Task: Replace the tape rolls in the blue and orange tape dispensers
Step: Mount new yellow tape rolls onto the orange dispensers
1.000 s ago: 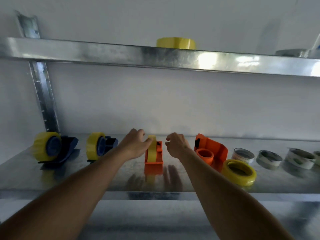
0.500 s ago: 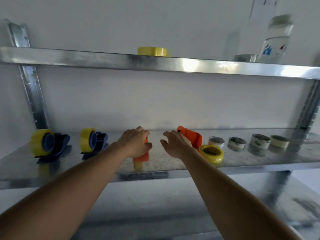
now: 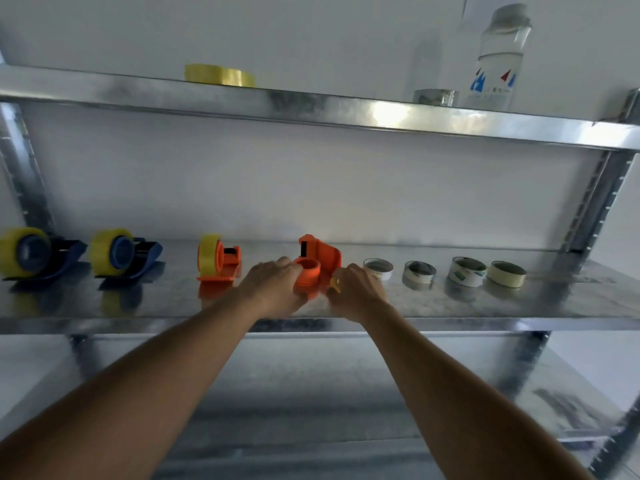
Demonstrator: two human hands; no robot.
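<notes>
At frame centre, the left hand [image 3: 273,289] cups the empty orange dispenser [image 3: 317,268] by its hub; the right hand [image 3: 356,289] closes on a yellow roll [image 3: 334,283], mostly hidden. Left of them, two blue dispensers [image 3: 38,254] and one orange dispenser [image 3: 218,261] appear loaded, so one remains.

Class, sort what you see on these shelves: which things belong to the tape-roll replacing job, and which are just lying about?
Belong to the job:
two blue dispensers
loaded orange dispenser
empty orange dispenser, touched by left hand
yellow roll under right hand

Lying about:
bottle
four used rolls
top-shelf yellow roll, possibly spare
</notes>
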